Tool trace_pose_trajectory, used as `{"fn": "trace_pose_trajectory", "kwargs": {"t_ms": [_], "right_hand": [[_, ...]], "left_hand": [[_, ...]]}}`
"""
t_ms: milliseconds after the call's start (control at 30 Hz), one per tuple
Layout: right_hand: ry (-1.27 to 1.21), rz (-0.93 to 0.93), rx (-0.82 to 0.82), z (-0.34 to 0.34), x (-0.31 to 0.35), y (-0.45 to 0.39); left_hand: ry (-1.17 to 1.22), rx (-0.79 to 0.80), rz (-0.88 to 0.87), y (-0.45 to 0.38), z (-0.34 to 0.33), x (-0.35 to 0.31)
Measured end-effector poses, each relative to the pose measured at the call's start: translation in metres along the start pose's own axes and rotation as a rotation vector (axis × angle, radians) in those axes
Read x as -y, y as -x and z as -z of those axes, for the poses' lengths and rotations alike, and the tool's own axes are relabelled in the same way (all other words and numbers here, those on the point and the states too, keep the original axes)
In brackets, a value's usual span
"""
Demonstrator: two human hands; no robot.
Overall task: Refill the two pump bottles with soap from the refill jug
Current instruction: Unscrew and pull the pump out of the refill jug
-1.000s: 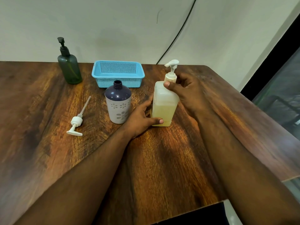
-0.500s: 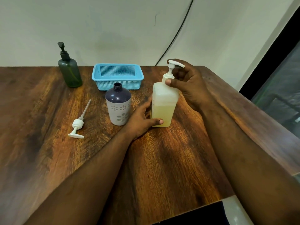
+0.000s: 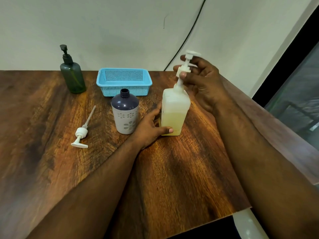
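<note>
Translucent white square plastic refill jug (image 3: 175, 112), about half full of pale yellow soap, stands at frame centre on the wooden table (image 3: 181, 178). Left hand (image 3: 151, 129) grips its base; right hand (image 3: 200, 78) pinches its white pump top (image 3: 184, 69), raised above the neck. Left of it stands an uncapped purple-and-white bottle (image 3: 125, 114), contents unseen.

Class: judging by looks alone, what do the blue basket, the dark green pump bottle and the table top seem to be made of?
Blue basket: moulded plastic, matt; a regular grid of small holes runs through its walls.
Dark green pump bottle: tinted translucent plastic, possibly glass; the inner tube shows through.
Table top: wood or wood-look laminate, semi-gloss; strong grain with a soft sheen.
</note>
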State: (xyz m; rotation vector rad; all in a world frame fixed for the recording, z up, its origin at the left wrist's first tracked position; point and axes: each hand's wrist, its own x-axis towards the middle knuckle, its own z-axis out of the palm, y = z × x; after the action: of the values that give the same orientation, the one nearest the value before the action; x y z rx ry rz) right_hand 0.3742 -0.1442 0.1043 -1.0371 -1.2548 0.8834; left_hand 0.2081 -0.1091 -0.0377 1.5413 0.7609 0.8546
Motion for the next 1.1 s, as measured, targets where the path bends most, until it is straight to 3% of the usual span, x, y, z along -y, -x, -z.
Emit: {"fn": "trace_pose_trajectory", "kwargs": {"t_ms": [567,1100], "right_hand": [[0.220,0.218,-0.103,-0.006,0.037,-0.004],[0.261,0.277,-0.131,-0.009,0.058,-0.007]], "left_hand": [[-0.011,0.000,-0.019,0.001,-0.001,0.000],[-0.052,0.006,-0.017,-0.001,0.000,0.000]]}}
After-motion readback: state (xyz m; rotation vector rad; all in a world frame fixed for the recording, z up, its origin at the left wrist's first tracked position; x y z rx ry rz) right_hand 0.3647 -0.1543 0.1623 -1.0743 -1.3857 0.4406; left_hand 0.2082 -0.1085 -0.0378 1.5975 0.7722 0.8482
